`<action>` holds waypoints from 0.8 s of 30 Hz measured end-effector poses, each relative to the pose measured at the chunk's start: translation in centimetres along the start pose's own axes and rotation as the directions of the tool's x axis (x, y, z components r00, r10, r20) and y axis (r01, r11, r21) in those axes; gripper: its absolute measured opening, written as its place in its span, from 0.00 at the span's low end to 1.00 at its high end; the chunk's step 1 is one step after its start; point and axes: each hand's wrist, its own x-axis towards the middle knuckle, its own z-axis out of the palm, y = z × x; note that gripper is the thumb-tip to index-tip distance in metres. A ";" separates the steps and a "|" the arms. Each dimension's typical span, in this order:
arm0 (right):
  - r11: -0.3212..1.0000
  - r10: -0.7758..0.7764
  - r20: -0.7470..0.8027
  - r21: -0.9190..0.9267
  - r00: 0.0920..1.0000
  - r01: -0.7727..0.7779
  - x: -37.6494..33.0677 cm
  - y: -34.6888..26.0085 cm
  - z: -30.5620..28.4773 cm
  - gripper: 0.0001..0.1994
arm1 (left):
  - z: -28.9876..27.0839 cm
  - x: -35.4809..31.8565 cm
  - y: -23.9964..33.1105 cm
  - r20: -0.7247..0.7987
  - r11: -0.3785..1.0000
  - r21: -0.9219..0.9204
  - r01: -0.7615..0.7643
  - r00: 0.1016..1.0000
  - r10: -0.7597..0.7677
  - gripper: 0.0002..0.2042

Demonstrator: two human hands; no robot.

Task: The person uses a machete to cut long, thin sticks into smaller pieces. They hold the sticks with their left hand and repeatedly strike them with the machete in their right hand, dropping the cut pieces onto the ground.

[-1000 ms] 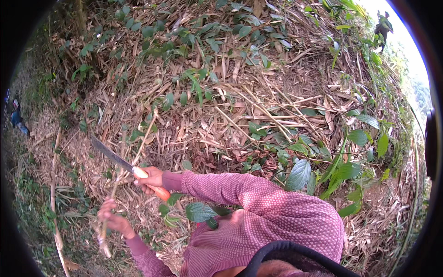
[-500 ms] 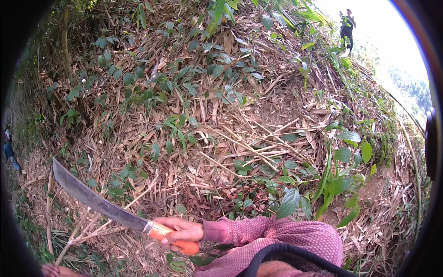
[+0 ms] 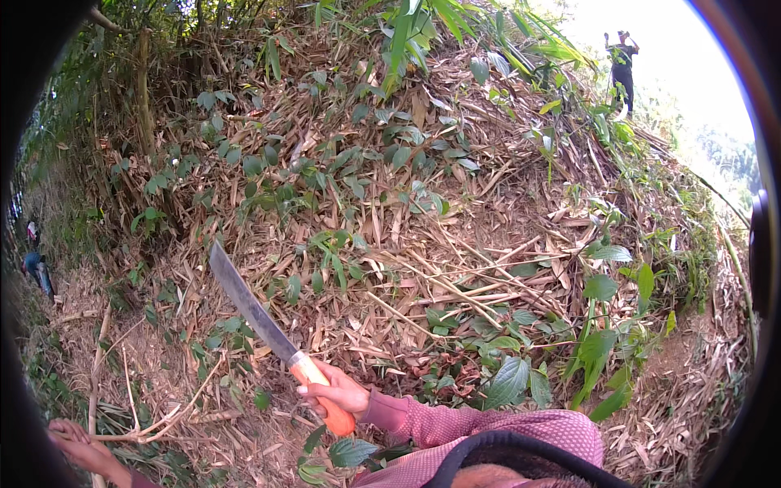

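A machete [image 3: 254, 311] with a dark curved blade and an orange-and-wood handle is gripped in my right hand [image 3: 342, 392]. Its blade slants up and to the left, clear of the branch. Low at the left edge, my left hand [image 3: 77, 446] is closed around the end of a thin, forked, leafless branch [image 3: 154, 431]. That branch stretches from my fist toward the middle, its twigs spreading upward short of the machete. Behind it, dry leaf litter [image 3: 244, 268] covers the slope.
Cut sticks [image 3: 455, 285] lie across the litter ahead. Leafy plants [image 3: 598, 350] grow at the right, and a longer pole [image 3: 98, 366] stands out at the left. One person [image 3: 621, 69] is up the slope at far right; another person [image 3: 37, 271] is at the left edge.
The machete has swung up and to the right, its blade now steeper and apart from the branch. My left hand has risen further into view with the branch, which has turned flatter.
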 end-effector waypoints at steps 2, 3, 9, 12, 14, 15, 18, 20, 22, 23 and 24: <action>0.997 0.070 -0.019 -0.043 0.997 -0.071 -0.2 0.6 -0.3 0.25 | 0.2 -0.4 -0.1 -0.048 0.997 0.016 -0.080 0.996 0.081 0.17; 0.992 0.103 -0.036 -0.064 0.994 -0.105 -0.4 0.8 -0.3 0.26 | 0.4 -0.6 -0.3 -0.047 0.993 -0.007 -0.115 0.992 0.115 0.16; 0.982 0.026 0.015 -0.189 1.000 -0.023 -0.4 1.3 0.2 0.29 | 1.5 -2.0 -3.3 0.033 0.992 -0.085 0.095 0.995 -0.093 0.17; 0.985 -0.007 0.037 -0.171 0.999 0.013 -0.3 1.3 0.1 0.29 | 1.7 -2.1 -5.0 -0.001 0.985 0.012 0.173 0.985 -0.173 0.17; 0.984 0.019 0.062 -0.176 0.998 -0.008 -0.3 1.5 -0.3 0.30 | 1.6 -1.6 -5.4 -0.035 0.950 -0.017 0.312 0.949 -0.312 0.16; 0.971 0.026 0.040 -0.239 0.999 -0.016 -0.3 1.6 -0.5 0.30 | 1.5 -1.1 -5.2 0.050 0.961 -0.035 0.275 0.961 -0.273 0.16; 0.962 0.032 0.019 -0.272 0.999 -0.026 -0.7 2.2 -0.8 0.29 | 1.8 -0.2 -4.7 0.250 0.983 -0.135 0.122 0.964 -0.086 0.16; 0.968 0.018 0.006 -0.251 1.000 -0.016 -0.9 2.7 -0.8 0.29 | 2.3 -0.4 -4.7 0.305 0.964 -0.132 0.230 0.935 -0.181 0.16; 0.964 0.029 0.007 -0.266 1.000 -0.026 -0.8 3.1 -0.7 0.29 | 3.0 -1.7 -5.8 0.168 0.932 -0.123 0.340 0.933 -0.318 0.17; 0.941 0.001 0.005 -0.337 1.000 0.001 -0.8 3.4 -0.8 0.30 | 3.3 -2.7 -6.6 -0.012 0.933 -0.083 0.351 0.935 -0.353 0.20; 0.919 -0.033 -0.012 -0.393 0.999 0.026 -0.6 3.9 -0.7 0.30 | 3.4 -3.9 -7.5 0.022 0.958 0.009 0.288 0.957 -0.288 0.21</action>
